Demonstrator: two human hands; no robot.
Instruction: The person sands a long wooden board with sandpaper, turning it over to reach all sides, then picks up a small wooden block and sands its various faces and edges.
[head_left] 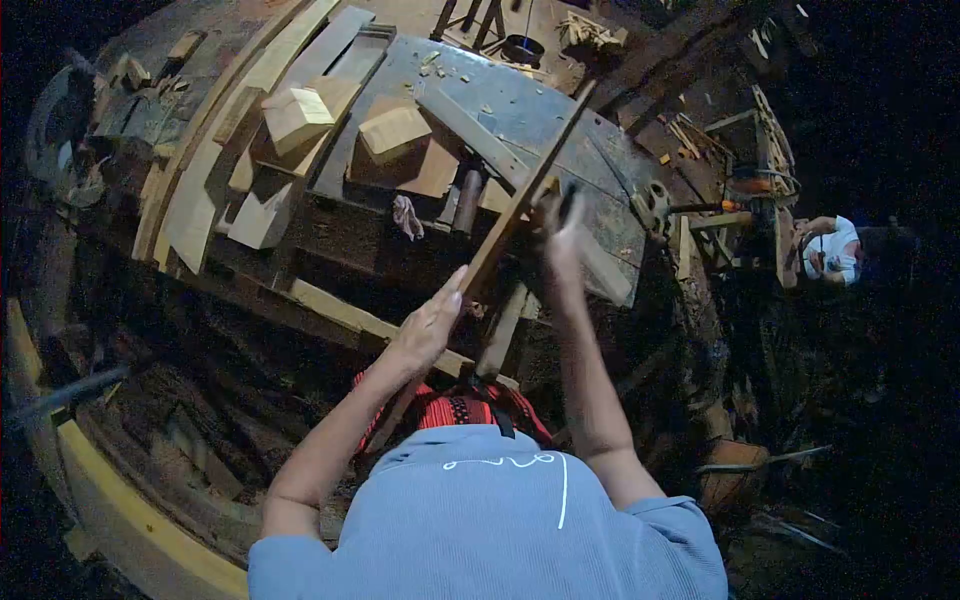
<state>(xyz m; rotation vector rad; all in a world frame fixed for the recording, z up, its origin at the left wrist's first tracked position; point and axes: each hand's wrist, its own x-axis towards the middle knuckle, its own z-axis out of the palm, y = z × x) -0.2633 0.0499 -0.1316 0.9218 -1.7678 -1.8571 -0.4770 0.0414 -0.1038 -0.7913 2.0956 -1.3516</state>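
Note:
My left hand [428,328] is wrapped around a long, narrow wooden strip [500,235], which slants from near my waist up across the workbench. Just right of the strip is my right hand [563,240], smeared by motion. It seems closed on something dark with a brownish part beside it, too blurred to name. Beneath the strip, a pale wooden board [472,133] lies on the blue-grey bench top [530,105]. A dark cylinder [467,200] lies left of the strip.
Wooden blocks [296,118] and long planks [215,180] cover the bench's left side. A crumpled cloth [407,216] lies at its near edge. A long yellowish beam [150,530] curves along the lower left. Another person [832,248] is at the far right.

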